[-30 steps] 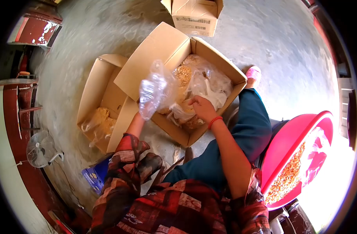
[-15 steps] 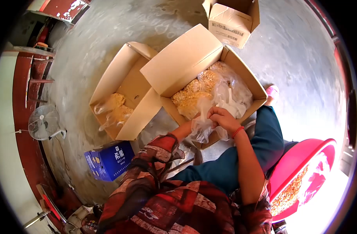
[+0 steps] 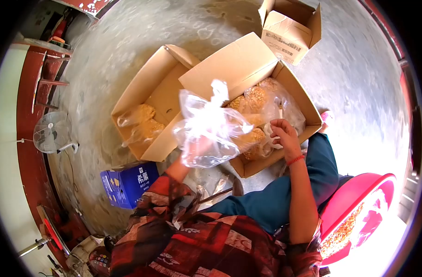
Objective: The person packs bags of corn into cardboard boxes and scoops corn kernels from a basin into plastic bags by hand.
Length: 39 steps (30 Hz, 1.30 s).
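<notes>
A clear plastic bag (image 3: pixel 211 122) is held up in front of the cardboard boxes, with a twisted whitish end at its top. My left hand (image 3: pixel 197 147) is closed on it, partly veiled by the film. My right hand (image 3: pixel 287 137) hovers at the near right side of the larger box (image 3: pixel 301 101), fingers bent and apart, beside crumpled white plastic (image 3: pixel 272 133). Inside that box lie clear bags of yellow-orange kernels (image 3: pixel 254 97). The other open box (image 3: pixel 144 85), on the left, holds more bagged kernels (image 3: pixel 148 122).
Another open carton (image 3: pixel 287 39) stands at the far right. A blue printed box (image 3: pixel 128 187) and a fan (image 3: pixel 51 131) are on the left. Near my right leg, a pink basin (image 3: pixel 381 182) contains loose kernels (image 3: pixel 342 233) and plastic.
My hands have separated. The left hand has lifted the clear bag up and leftward, away from the larger box; the right hand has let go and shifted slightly right. The view has shifted a little.
</notes>
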Motion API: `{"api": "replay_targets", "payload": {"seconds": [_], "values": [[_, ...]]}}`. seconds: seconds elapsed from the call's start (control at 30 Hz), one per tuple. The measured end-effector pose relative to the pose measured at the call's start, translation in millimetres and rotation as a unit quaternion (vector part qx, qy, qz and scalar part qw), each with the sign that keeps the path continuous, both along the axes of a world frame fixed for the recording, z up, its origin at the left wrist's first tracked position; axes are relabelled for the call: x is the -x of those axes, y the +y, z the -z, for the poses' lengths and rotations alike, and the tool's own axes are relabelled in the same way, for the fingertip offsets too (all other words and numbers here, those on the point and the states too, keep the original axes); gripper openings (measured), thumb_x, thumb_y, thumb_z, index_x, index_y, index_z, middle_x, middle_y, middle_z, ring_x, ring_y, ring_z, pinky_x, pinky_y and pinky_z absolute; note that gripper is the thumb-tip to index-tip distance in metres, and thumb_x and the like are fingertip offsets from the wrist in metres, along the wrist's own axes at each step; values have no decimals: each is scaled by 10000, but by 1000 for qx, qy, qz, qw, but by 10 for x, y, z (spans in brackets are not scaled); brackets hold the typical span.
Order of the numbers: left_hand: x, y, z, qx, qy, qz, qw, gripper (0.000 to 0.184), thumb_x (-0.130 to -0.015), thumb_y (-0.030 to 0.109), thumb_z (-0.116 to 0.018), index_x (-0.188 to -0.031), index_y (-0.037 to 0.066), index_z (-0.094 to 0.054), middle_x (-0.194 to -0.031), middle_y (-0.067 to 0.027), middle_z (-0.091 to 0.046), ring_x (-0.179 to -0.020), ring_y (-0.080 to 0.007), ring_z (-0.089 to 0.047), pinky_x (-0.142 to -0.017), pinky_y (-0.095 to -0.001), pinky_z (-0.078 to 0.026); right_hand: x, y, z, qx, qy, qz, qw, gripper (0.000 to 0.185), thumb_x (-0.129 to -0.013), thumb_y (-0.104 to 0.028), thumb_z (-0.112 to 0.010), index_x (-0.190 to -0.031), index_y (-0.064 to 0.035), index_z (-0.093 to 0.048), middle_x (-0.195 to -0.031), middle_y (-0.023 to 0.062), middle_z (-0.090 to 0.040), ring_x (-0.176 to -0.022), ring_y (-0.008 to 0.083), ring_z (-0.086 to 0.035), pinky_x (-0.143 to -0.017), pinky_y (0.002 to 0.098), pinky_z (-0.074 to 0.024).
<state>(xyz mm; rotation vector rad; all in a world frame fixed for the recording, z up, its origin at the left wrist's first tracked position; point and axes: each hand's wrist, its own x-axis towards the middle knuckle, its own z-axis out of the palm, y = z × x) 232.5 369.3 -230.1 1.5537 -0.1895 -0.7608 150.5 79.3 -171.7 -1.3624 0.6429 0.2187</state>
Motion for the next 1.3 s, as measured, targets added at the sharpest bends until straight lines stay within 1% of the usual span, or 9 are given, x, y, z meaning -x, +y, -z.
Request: {"api": "replay_targets", "payload": {"seconds": [0.17, 0.33, 0.63, 0.77, 1.03, 1.1, 1.23, 1.27, 1.3], "values": [[-188, 282, -662, 109, 31, -166, 980, 222, -867, 273, -496, -882, 54, -531, -680, -12, -473, -589, -155, -410, -757, -333, -384, 17, 18, 37, 18, 31, -58, 998, 196, -811, -168, -573, -985, -78, -565, -845, -24, -561, -689, 70, -523, -566, 207, -417], [-265, 36, -1047, 161, 23, -200, 966, 233, -883, 280, -474, -856, 56, -531, -653, -2, -457, -558, -142, -386, -751, -327, -374, 68, 88, 123, 70, 51, -131, 988, 213, -789, -160, -580, -973, -54, -578, -821, 3, -585, -681, 100, -544, -580, 241, -456], [-419, 594, -1235, 352, 126, -5, 927, 298, -898, 317, -447, -667, 137, -389, -519, 43, -323, -472, -84, -269, -605, -257, -279, 132, 119, 274, 169, -28, -208, 963, 231, -732, -181, -604, -909, -34, -621, -800, 62, -624, -740, 144, -573, -692, 281, -465], [-450, 786, -1395, 314, 114, 0, 942, 299, -895, 320, -450, -661, 141, -397, -505, 46, -289, -467, -81, -263, -615, -266, -292, 163, 108, 255, 183, -44, -210, 959, 226, -732, -183, -607, -900, -31, -619, -803, 67, -629, -740, 147, -575, -695, 281, -466], [-833, 1425, -1657, 239, -24, -159, 958, 234, -880, 224, -479, -688, 113, -403, -559, 16, -323, -528, -107, -308, -686, -303, -341, 222, 54, 311, 235, -10, -226, 945, 205, -745, -173, -600, -886, -24, -614, -785, 68, -626, -711, 146, -574, -656, 287, -467], [-1043, 1643, -1491, 150, -102, -267, 946, 136, -868, 185, -496, -797, 70, -492, -638, -26, -446, -591, -153, -426, -715, -345, -387, 238, 54, 266, 218, 4, -239, 946, 202, -748, -166, -604, -887, -19, -612, -774, 61, -620, -700, 139, -569, -655, 284, -466], [-1458, 1786, -1271, 195, -71, -424, 881, 204, -866, 134, -519, -1053, 55, -519, -853, -77, -556, -695, -192, -529, -738, -354, -445, 266, 38, 227, 205, 36, -239, 948, 204, -752, -163, -602, -888, -12, -610, -770, 59, -619, -696, 140, -571, -659, 283, -468], [-1710, 2144, -880, -3, -168, -391, 905, 239, -855, 142, -540, -1067, 33, -513, -938, -85, -551, -804, -202, -527, -781, -336, -448, 283, 31, 228, 218, 36, -238, 946, 200, -753, -158, -600, -888, -11, -608, -770, 60, -618, -695, 141, -571, -662, 281, -469], [-1711, 2180, -835, -283, -350, -193, 872, 263, -866, 153, -527, -1098, 32, -498, -946, -82, -555, -802, -185, -544, -718, -321, -466, 299, 19, 232, 232, 36, -237, 943, 195, -755, -154, -598, -887, -10, -607, -770, 60, -618, -695, 142, -571, -665, 279, -470]]}}
